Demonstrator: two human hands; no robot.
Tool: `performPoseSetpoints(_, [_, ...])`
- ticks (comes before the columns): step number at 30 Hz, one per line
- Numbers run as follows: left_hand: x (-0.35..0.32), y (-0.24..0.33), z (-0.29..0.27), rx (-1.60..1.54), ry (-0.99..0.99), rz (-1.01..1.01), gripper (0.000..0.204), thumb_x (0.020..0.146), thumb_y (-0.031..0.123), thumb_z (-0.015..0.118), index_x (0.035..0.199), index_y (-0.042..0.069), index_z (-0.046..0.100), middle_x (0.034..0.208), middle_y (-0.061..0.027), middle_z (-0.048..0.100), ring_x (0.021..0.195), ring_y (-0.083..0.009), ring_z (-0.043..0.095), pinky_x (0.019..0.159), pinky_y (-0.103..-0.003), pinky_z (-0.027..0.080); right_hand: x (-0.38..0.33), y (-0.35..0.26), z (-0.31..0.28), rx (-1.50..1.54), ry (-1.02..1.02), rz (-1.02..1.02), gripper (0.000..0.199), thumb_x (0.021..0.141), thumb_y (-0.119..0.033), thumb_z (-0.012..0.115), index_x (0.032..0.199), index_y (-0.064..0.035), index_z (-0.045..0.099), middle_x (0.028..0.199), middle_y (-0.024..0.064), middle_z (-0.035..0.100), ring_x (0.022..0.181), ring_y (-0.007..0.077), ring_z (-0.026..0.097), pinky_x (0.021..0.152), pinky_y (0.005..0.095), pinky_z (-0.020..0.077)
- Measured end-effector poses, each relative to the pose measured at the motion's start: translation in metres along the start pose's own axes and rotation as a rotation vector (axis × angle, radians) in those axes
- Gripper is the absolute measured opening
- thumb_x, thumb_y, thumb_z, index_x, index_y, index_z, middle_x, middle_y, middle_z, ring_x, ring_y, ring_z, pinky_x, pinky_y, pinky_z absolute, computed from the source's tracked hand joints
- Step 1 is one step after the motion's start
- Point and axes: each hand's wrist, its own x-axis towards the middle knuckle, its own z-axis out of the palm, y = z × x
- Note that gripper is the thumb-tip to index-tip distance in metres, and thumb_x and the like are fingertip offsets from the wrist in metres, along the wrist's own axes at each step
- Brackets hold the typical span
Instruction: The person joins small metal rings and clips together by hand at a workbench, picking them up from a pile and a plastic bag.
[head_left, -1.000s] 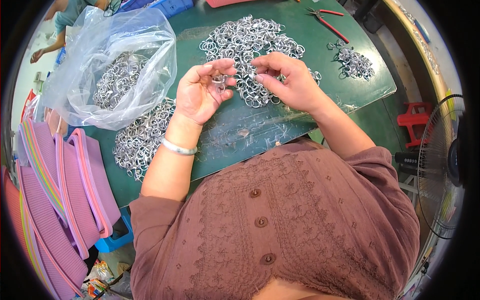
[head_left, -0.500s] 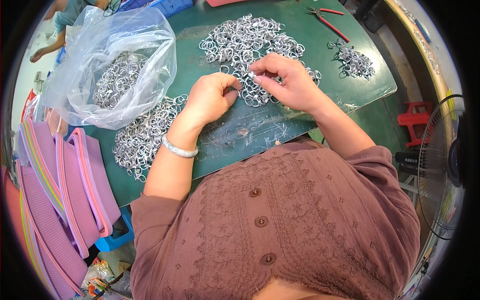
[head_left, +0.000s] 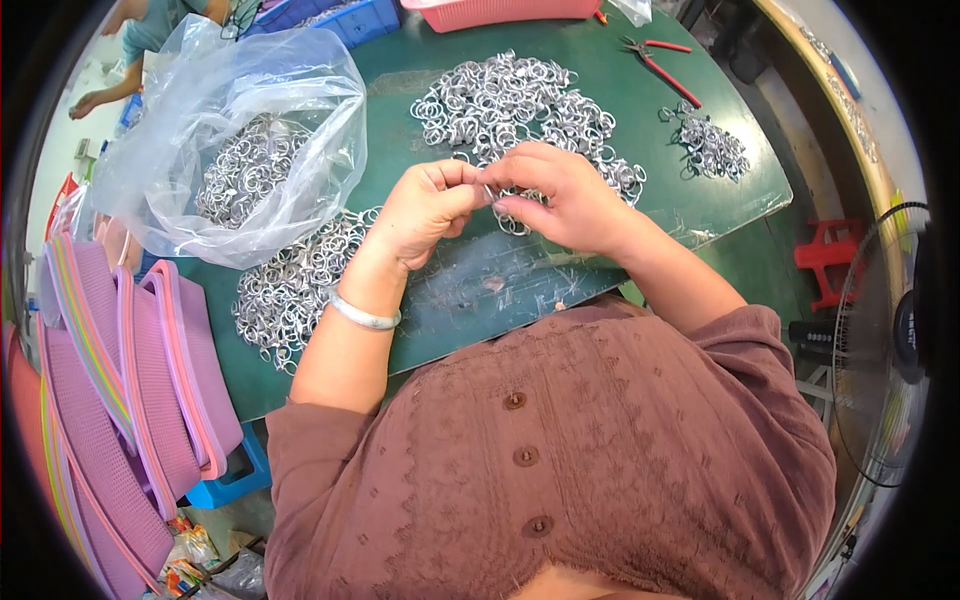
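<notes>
My left hand [head_left: 432,208] and my right hand [head_left: 568,198] meet over the near edge of a pile of silver metal rings [head_left: 510,100]. Both are closed, thumbs against fingers, pinching at one spot. Between the fingertips a bit of a small silver ring [head_left: 489,193] shows; the fingers cover most of it. A second heap of rings [head_left: 290,290] lies beside my left forearm. Behind that heap, more rings [head_left: 250,165] sit in an open clear plastic bag [head_left: 325,160].
Red-handled pliers [head_left: 660,72] and a small ring cluster [head_left: 710,145] lie at the table's right. Pink [head_left: 510,12] and blue [head_left: 350,20] baskets stand at the back. Purple baskets [head_left: 190,350] lean at the left, a fan [head_left: 880,340] and red stool [head_left: 830,258] at the right. Another person's hand [head_left: 85,105] shows far left.
My hands have come together from a small gap and now meet at the fingertips. My right hand has moved slightly nearer and left. The whole view has shifted a little.
</notes>
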Motion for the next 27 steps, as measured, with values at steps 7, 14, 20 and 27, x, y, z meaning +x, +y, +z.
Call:
performPoseSetpoints(7, [0.0, 0.0, -0.002, -0.079, -0.035, -0.05, 0.006, 0.079, 0.012, 0.057, 0.08, 0.006, 0.057, 0.061, 0.0034, 0.048, 0.049, -0.0033, 0.038, 0.042, -0.017, 0.025, 0.006, -0.008, -0.002, 0.074, 0.021, 0.082, 0.021, 0.072, -0.007, 0.062, 0.093, -0.0062, 0.058, 0.084, 0.0082, 0.057, 0.08, 0.0262, 0.056, 0.069, 0.0336, 0.0456])
performPoseSetpoints(14, [-0.001, 0.001, -0.002, -0.163, -0.027, -0.105, 0.009, 0.081, 0.015, 0.055, 0.079, 0.007, 0.056, 0.06, 0.0031, 0.044, 0.05, -0.0046, 0.037, 0.042, -0.017, 0.024, 0.006, -0.004, -0.002, 0.125, 0.012, 0.116, 0.014, 0.074, -0.007, 0.062, 0.087, -0.0042, 0.059, 0.082, 0.0085, 0.059, 0.077, 0.0248, 0.058, 0.066, 0.0318, 0.0463])
performPoseSetpoints(20, [-0.002, 0.002, -0.001, -0.287, -0.074, -0.095, 0.014, 0.084, 0.017, 0.052, 0.081, 0.005, 0.056, 0.06, 0.003, 0.042, 0.05, -0.0045, 0.036, 0.041, -0.017, 0.025, 0.001, 0.0, 0.002, 0.369, 0.072, 0.351, 0.01, 0.079, -0.004, 0.06, 0.088, -0.0001, 0.059, 0.073, 0.0026, 0.059, 0.066, 0.0054, 0.051, 0.059, 0.0208, 0.0424])
performPoseSetpoints(27, [0.003, 0.0, 0.0, -0.338, -0.113, 0.009, 0.01, 0.081, 0.011, 0.058, 0.085, 0.003, 0.057, 0.06, 0.0026, 0.044, 0.051, -0.0054, 0.04, 0.042, -0.017, 0.028, 0.002, 0.005, 0.003, 0.643, 0.143, 0.489, 0.006, 0.081, -0.004, 0.058, 0.086, -0.0009, 0.06, 0.076, -0.001, 0.058, 0.068, 0.0041, 0.049, 0.06, 0.0188, 0.0409])
